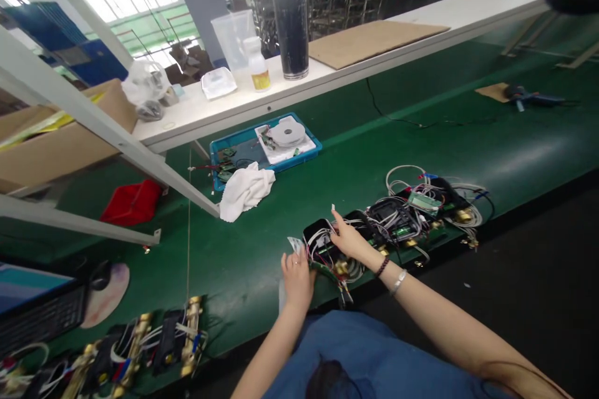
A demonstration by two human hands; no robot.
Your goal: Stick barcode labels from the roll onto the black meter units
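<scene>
My right hand (349, 240) hovers over a black housing packed with wires (319, 238), its index finger raised. A small white label (333, 207) sits at that fingertip. My left hand (298, 279) is at the left side of the same housing, fingers curled on a pale, translucent strip (294, 244) that shows above and beside the hand. Close to its thumb side lies a green circuit board (324, 270), with a brass fitting (341, 268) next to it. More black housings (395, 219) with white cables and brass parts stand in a row to the right.
A blue tray (299, 165) holds boards and a white reel; a white cloth (247, 192) lies against it. Brass-pipe assemblies (191, 336) and a keyboard (42, 318) are at left. A shelf (187, 118) spans the back; a glue gun (533, 98) lies far right.
</scene>
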